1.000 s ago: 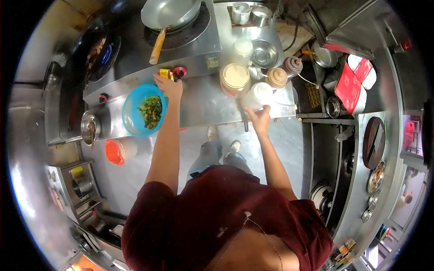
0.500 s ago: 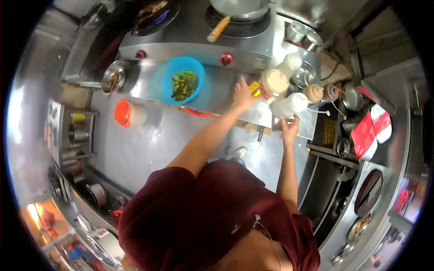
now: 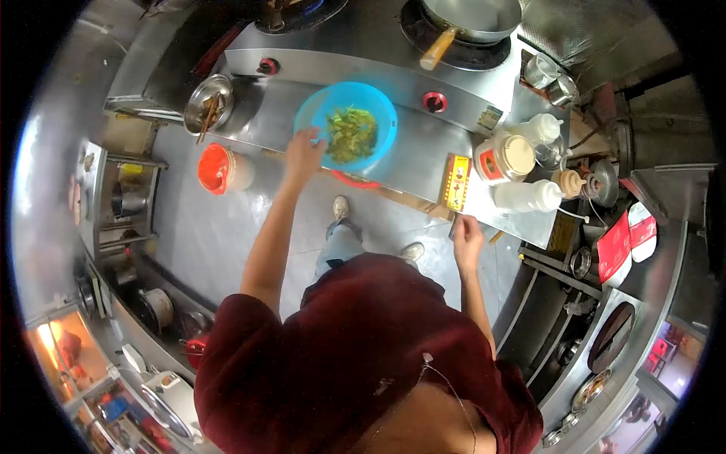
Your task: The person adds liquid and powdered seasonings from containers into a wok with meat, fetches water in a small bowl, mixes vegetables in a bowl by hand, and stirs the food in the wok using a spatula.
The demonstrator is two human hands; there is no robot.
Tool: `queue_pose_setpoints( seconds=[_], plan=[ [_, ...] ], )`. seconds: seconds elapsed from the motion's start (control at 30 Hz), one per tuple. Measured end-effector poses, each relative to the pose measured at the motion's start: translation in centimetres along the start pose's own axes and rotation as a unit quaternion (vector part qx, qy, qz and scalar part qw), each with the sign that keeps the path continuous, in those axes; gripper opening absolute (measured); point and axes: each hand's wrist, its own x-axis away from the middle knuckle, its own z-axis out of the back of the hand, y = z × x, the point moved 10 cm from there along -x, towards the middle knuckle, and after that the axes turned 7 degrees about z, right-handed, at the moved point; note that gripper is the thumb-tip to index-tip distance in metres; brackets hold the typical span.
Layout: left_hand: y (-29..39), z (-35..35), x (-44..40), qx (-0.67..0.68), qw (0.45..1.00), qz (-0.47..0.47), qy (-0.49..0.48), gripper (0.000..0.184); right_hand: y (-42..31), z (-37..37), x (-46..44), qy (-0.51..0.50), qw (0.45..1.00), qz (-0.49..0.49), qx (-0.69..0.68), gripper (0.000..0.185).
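My left hand [image 3: 304, 155] is at the near left rim of a blue plastic basin [image 3: 306, 113], its fingers apart over the edge. I cannot tell whether they press on it. Chopped green vegetables [image 3: 352, 135] fill the middle of the basin. A yellow and red box [image 3: 457, 183] lies near the counter's front edge, beside a lidded jar with a red label [image 3: 491, 163]. Just below the box, my right hand [image 3: 468, 233] has its fingers pinched together by a small dark object at the edge. What that object is, I cannot make out.
White squeeze bottles [image 3: 529, 195] stand right of the box. A wok with a wooden handle [image 3: 473, 19] rests on the stove. Metal bowl [image 3: 208, 106] with chopsticks sits at the counter's left end. An orange-lined bucket [image 3: 224, 169] is on the floor.
My left hand has left the yellow and red box and moved left to the basin. My right hand has come away from the white bottle toward the counter edge. The view has shifted.
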Motion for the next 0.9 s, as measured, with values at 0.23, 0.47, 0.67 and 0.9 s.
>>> queue_pose_setpoints(
  seconds=[0.23,0.47,0.67,0.9],
  plan=[
    [1.9,-8.4,-2.7,-0.166,0.960,-0.118,-0.192,0.028,-7.0,-18.0,-7.6,-0.044,0.993,-0.082,-0.066,0.030],
    [0.6,-6.1,-6.4,-0.086,0.925,-0.114,-0.353,0.020,-3.7,-19.7,-6.3,0.029,0.968,-0.187,-0.166,0.018],
    [5.4,-9.5,-7.3,-0.098,0.928,-0.314,-0.176,0.023,-3.5,-19.1,-6.4,0.047,0.969,-0.154,-0.185,0.018],
    [6.8,-9.2,-0.4,-0.072,0.869,-0.328,-0.362,0.023,-2.7,-17.0,-5.5,0.076,0.971,-0.158,-0.165,0.020]
  ],
)
